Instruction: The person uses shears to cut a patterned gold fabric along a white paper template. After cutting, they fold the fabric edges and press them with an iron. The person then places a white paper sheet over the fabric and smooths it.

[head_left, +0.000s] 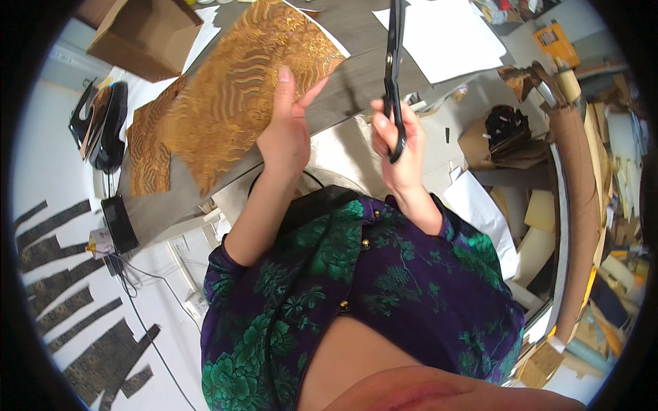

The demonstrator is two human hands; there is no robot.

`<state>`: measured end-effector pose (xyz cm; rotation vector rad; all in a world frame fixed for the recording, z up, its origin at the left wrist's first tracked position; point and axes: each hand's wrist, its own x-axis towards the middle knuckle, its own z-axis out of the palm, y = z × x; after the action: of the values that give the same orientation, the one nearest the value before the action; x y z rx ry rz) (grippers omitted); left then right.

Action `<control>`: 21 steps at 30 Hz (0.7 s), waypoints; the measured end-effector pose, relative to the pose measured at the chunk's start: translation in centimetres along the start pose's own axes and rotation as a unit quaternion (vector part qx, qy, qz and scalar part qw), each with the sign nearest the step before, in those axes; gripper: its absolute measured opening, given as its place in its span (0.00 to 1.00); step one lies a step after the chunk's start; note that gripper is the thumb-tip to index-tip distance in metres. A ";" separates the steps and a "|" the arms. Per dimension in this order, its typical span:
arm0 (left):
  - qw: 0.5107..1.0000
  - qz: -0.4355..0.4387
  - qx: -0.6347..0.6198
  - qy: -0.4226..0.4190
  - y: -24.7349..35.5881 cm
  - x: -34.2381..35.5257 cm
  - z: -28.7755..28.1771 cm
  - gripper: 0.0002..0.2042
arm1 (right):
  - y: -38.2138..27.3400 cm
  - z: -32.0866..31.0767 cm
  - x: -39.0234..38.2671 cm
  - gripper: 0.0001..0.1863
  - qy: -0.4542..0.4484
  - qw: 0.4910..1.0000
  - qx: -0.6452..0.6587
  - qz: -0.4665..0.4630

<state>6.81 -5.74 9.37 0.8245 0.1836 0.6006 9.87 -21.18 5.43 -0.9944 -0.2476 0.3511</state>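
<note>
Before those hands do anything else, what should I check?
1. Left hand has the gold patterned fabric: ok, thumb on top.
2. Right hand has the black scissors: ok, fingers at the handles.
3. Blades point away from the body: ok.
4. Blades apart from the left hand: ok.
5. Scissor tips clear: cannot tell, beyond the picture's top edge.
6. Fabric separate from other pieces: not ok, it seems to overlap a smaller patterned piece.

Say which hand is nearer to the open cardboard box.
Left. The left hand, gripping the gold patterned sheet, is to the right of the cardboard box; the right hand, holding the black scissors, is farther right.
</note>
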 end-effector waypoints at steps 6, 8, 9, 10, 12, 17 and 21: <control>0.996 0.088 -0.012 -0.015 3.8 0.7 -0.9 0.19 | 0.7 -3.4 -4.0 0.18 -0.102 0.988 -0.098 0.069; 0.996 0.087 -0.010 -0.026 4.5 0.8 -0.9 0.19 | 0.4 -3.0 -4.5 0.18 -0.133 0.984 -0.080 0.087; 0.996 0.079 -0.013 -0.033 4.7 0.8 -0.8 0.19 | 0.4 -2.9 -4.6 0.19 -0.139 0.984 -0.071 0.089; 0.997 0.071 -0.016 -0.040 4.8 0.7 -0.7 0.19 | 0.3 -2.8 -4.7 0.19 -0.142 0.983 -0.072 0.091; 0.997 0.051 -0.011 -0.049 4.9 0.5 -0.5 0.19 | 0.1 -2.7 -4.7 0.19 -0.146 0.983 -0.068 0.093; 0.995 -0.022 -0.004 -0.099 5.0 0.2 -1.3 0.21 | -0.2 -2.6 -4.4 0.20 -0.148 0.982 -0.050 0.109; 0.995 -0.025 0.013 -0.092 5.0 0.2 -1.1 0.23 | -0.2 -2.7 -4.3 0.19 -0.153 0.981 -0.048 0.106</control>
<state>4.37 -2.33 12.28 0.8932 0.0440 0.4732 6.99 -25.12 4.01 -1.0622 -0.4422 0.6941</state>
